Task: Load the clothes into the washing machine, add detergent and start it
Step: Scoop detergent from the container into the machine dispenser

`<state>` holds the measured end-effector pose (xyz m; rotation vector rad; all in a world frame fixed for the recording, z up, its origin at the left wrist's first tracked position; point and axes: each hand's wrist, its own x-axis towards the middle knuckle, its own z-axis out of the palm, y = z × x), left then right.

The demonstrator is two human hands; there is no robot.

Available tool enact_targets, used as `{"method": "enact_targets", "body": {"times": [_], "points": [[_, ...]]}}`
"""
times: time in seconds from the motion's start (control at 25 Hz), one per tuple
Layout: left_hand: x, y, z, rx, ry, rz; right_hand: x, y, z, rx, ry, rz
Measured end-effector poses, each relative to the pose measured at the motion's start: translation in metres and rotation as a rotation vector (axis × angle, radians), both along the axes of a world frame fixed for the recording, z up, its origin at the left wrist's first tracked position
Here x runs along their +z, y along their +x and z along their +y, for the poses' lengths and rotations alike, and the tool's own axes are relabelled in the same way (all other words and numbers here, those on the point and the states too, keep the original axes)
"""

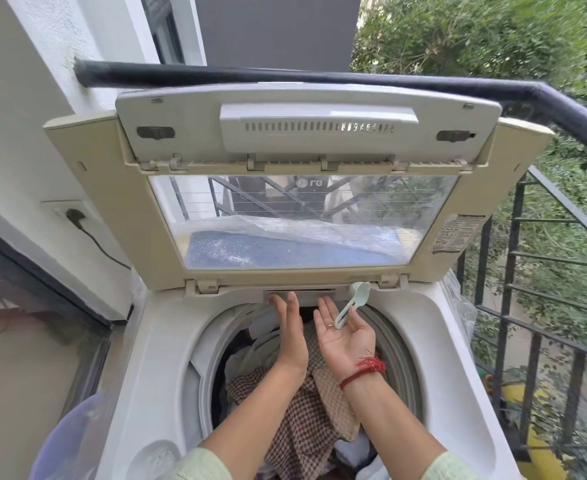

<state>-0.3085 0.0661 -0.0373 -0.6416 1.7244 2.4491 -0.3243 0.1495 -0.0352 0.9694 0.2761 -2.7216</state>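
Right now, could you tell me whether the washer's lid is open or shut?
Open: the lid stands raised at the back, and clothes show in the drum.

A daylit balcony with a white plastered wall [18, 133] on the left carrying a black plug in a white wall socket [74, 214], a dark metal railing [544, 102] ahead, and leafy green trees [475, 36] beyond.
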Motion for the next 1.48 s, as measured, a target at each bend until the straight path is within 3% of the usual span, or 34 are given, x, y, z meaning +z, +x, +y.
{"method": "enact_targets", "body": {"times": [0.36,0.6,0.76,0.92,1.16,1.48], "points": [[0.0,-0.003,-0.002,-0.015,0.058,0.01,0.015,0.015,0.014,0.137,0.164,0.013],[-0.001,0.036,-0.038,-0.199,-0.334,-0.209,0.023,0.055,0.039,0.422,0.494,-0.053],[0.004,0.073,-0.051,-0.289,-0.319,-0.204,0.03,0.089,0.046,0.494,0.654,-0.078],[0.028,0.102,-0.065,-0.147,-0.4,-0.087,0.046,0.12,0.035,0.57,0.69,-0.021],[0.066,0.213,-0.075,0.072,-0.419,0.099,0.065,0.182,0.026,0.735,0.684,0.152],[0.057,0.429,-0.072,0.597,-0.393,0.056,0.102,0.312,0.015,1.001,0.593,0.41]]}}
